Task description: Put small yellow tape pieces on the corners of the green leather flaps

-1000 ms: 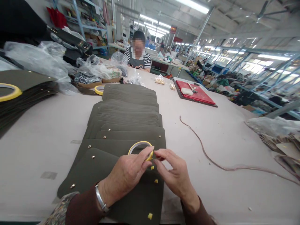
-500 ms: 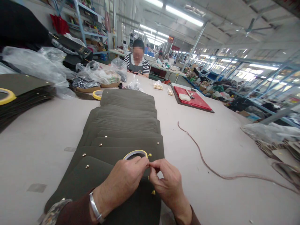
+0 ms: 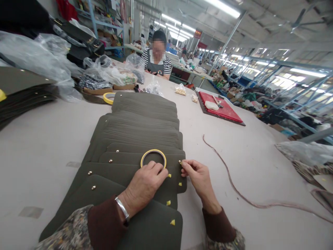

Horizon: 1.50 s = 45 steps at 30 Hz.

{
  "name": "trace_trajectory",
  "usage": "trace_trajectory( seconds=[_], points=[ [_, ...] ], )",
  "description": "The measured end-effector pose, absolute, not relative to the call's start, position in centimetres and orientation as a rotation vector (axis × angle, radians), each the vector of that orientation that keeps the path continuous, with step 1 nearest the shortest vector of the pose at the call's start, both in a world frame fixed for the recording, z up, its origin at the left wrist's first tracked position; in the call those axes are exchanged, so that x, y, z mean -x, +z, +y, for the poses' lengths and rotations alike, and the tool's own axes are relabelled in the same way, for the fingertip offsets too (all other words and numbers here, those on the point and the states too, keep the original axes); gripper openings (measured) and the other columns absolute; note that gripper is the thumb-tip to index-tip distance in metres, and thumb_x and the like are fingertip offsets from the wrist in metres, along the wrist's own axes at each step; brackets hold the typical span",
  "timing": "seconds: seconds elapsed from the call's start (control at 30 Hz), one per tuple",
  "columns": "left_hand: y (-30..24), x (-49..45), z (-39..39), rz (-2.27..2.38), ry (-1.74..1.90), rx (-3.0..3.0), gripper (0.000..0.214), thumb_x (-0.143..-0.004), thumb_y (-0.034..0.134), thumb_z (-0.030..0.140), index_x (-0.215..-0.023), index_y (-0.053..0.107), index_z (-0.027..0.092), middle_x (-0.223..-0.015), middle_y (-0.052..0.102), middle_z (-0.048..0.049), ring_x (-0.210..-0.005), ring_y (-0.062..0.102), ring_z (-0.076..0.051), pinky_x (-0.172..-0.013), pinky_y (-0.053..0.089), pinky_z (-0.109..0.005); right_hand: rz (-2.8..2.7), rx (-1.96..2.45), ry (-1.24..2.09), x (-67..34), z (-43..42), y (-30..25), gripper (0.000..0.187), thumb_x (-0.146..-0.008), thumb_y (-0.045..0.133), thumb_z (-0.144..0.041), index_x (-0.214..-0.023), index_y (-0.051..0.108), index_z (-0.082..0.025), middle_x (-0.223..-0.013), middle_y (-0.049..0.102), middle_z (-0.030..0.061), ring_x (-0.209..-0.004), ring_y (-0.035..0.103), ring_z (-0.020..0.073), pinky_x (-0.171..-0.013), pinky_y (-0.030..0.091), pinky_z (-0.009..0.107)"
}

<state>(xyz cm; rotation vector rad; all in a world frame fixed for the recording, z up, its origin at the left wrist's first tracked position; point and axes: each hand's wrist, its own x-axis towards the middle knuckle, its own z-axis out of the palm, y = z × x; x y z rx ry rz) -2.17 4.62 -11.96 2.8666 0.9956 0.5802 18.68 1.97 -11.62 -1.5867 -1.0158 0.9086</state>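
Note:
My left hand (image 3: 146, 185) is closed on the near edge of a roll of yellow tape (image 3: 153, 150), above the overlapping dark olive panels (image 3: 114, 192). My right hand (image 3: 198, 175) pinches at the right edge of one panel, beside a shiny metal stud (image 3: 179, 161). A speck of yellow shows at its fingertips, most likely a bit of tape, mostly hidden. Small yellow tape pieces (image 3: 172, 222) stick along the panels' right edges. More metal studs (image 3: 93, 187) dot the left side of the panels.
A brown cord (image 3: 229, 170) curves across the table on the right. Beyond it lies a red board (image 3: 229, 110) with a tool on it. Bags of small gold parts (image 3: 180, 89), another tape roll (image 3: 108, 98) and plastic bags stand farther back. A person (image 3: 158, 57) sits across the table.
My hands have moved apart. The right hand has gone up and right to the stud at the panel's edge; the left stays with the tape roll. The view has shifted slightly.

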Motion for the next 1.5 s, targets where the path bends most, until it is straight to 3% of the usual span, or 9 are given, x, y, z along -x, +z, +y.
trace_trajectory(
  seconds=[0.27,0.43,0.6,0.73,0.97,1.07,1.2,1.3,1.5],
  points=[
    [-12.4,2.2,4.7,1.022,0.551,-2.857,0.007,-0.093,0.051,0.015,-0.095,0.057,0.019,-0.092,0.057,-0.0035,-0.084,0.049,-0.020,-0.072,0.046,-0.030,-1.359,1.789,0.619,-17.7,3.0,-12.1,0.027,-0.083,0.059,-0.042,-0.077,0.069,-0.018,-0.063,0.067,0.0024,-0.056,0.060,0.0150,-0.051,0.049,0.024],
    [-12.4,2.3,4.6,1.044,0.597,-2.805,0.009,-0.093,0.050,0.015,-0.096,0.057,0.018,-0.093,0.057,-0.0043,-0.086,0.049,-0.021,-0.073,0.048,-0.032,-1.224,1.800,0.664,-18.1,3.0,-12.7,0.028,-0.081,0.064,-0.043,-0.093,0.063,-0.018,-0.059,0.063,-0.0014,-0.053,0.060,0.0151,-0.049,0.049,0.024],
    [-12.5,2.3,4.5,1.069,0.676,-2.750,0.012,-0.092,0.049,0.011,-0.095,0.058,0.018,-0.093,0.057,-0.0047,-0.087,0.049,-0.020,-0.076,0.048,-0.033,-1.121,1.694,0.739,-18.6,1.7,-13.3,0.033,-0.082,0.062,-0.048,-0.080,0.066,-0.016,-0.066,0.068,0.0034,-0.058,0.063,0.0160,-0.056,0.054,0.028],
    [-12.5,2.4,4.6,1.132,0.723,-2.726,0.015,-0.094,0.046,0.012,-0.098,0.058,0.019,-0.097,0.057,-0.0057,-0.089,0.050,-0.021,-0.080,0.046,-0.036,-1.304,1.748,0.526,-18.0,1.5,-13.3,0.026,-0.084,0.061,-0.042,-0.084,0.072,-0.018,-0.074,0.072,0.0050,-0.065,0.064,0.0175,-0.063,0.052,0.029],
    [-12.0,2.3,5.2,1.228,0.642,-2.793,0.016,-0.096,0.042,0.018,-0.094,0.058,0.018,-0.082,0.055,-0.0042,-0.077,0.047,-0.021,-0.071,0.040,-0.037,-1.319,1.888,0.599,-17.5,3.1,-12.2,0.023,-0.081,0.060,-0.037,-0.070,0.069,-0.019,-0.064,0.068,-0.0002,-0.062,0.062,0.0166,-0.060,0.045,0.026],
    [-11.8,2.2,5.4,1.229,0.659,-2.811,0.019,-0.098,0.038,0.020,-0.091,0.055,0.018,-0.079,0.054,-0.0035,-0.074,0.047,-0.020,-0.068,0.038,-0.035,-1.274,1.889,0.600,-17.8,3.2,-12.1,0.022,-0.078,0.064,-0.040,-0.079,0.070,-0.018,-0.074,0.071,0.0025,-0.066,0.063,0.0176,-0.062,0.047,0.028],
    [-11.6,2.2,5.1,1.142,0.757,-2.800,0.019,-0.100,0.035,0.019,-0.091,0.052,0.018,-0.080,0.053,-0.0026,-0.075,0.048,-0.018,-0.066,0.039,-0.030,-1.134,1.861,0.660,-18.3,2.9,-12.5,0.042,-0.075,0.066,-0.046,-0.104,0.067,-0.015,-0.091,0.073,0.0083,-0.067,0.066,0.0186,-0.063,0.052,0.031],
    [-11.5,2.1,4.4,1.102,0.801,-2.863,0.014,-0.098,0.038,0.016,-0.094,0.051,0.018,-0.079,0.052,-0.0015,-0.071,0.049,-0.016,-0.063,0.038,-0.028,-1.131,1.843,0.600,-18.8,2.6,-12.8,0.048,-0.079,0.062,-0.045,-0.114,0.065,-0.012,-0.099,0.073,0.0125,-0.082,0.068,0.0224,-0.076,0.054,0.036],
    [-10.5,2.0,3.1,1.073,0.837,-2.962,0.005,-0.095,0.045,0.014,-0.097,0.048,0.018,-0.077,0.052,-0.0004,-0.064,0.050,-0.017,-0.056,0.038,-0.029,-1.132,1.790,0.624,-18.6,1.4,-12.7,0.045,-0.079,0.061,-0.045,-0.111,0.067,-0.014,-0.092,0.074,0.0104,-0.082,0.068,0.0236,-0.078,0.054,0.039]
  ],
)
